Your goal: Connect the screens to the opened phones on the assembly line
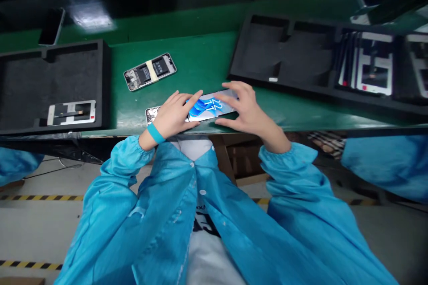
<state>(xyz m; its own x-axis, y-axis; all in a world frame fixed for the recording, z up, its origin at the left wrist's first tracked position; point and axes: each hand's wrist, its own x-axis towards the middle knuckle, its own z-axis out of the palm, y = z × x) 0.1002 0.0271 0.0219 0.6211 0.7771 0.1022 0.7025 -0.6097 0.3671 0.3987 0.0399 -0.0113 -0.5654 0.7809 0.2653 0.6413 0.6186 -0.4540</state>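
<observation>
A lit phone [212,106] is held between both hands, near the edge of the green bench [200,62]. Its left end is gripped closely by the left hand [174,116], and its right end is held by the widely spread right hand [245,109]. An opened phone [150,72] is laid just behind, and a foam tray [53,84] is seen to the left.

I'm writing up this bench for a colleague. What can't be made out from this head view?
In the head view:
The device beneath the left hand: the hand hides most of it.
Both ends of the lit phone: covered by the left hand's and right hand's fingers.
The panels in the right foam tray: cut off by the picture's right edge.
Details inside the opened phone: too small to read.
</observation>
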